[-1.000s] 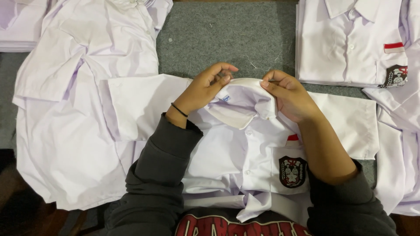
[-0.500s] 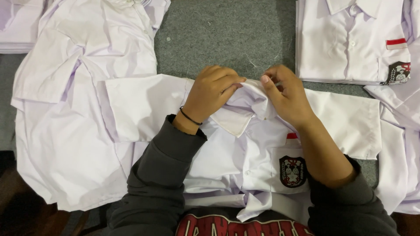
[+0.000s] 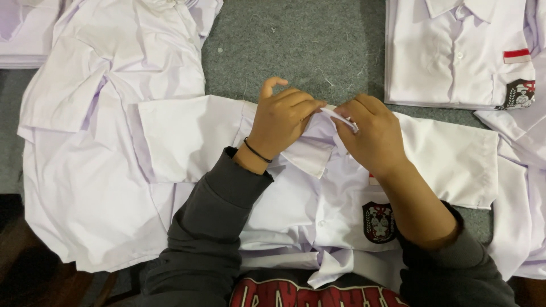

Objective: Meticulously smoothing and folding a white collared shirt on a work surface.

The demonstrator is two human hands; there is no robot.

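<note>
Shirt: white, short-sleeved, spread front-up on the grey mat, sleeves out to either side; crest pocket near the right forearm.
Collar: at the shirt's far edge, bunched between both hands.
Left hand: closed on the collar's left side, thumb raised, a black band on the wrist.
Right hand: closed, pinching the collar's right tip between thumb and fingers.
Handling, as judged: draw both collar points evenly, keep the placket centred, smooth before letting go.
Heap: loose white shirts left of the shirt.
Folded shirt: beyond its right sleeve.
</note>
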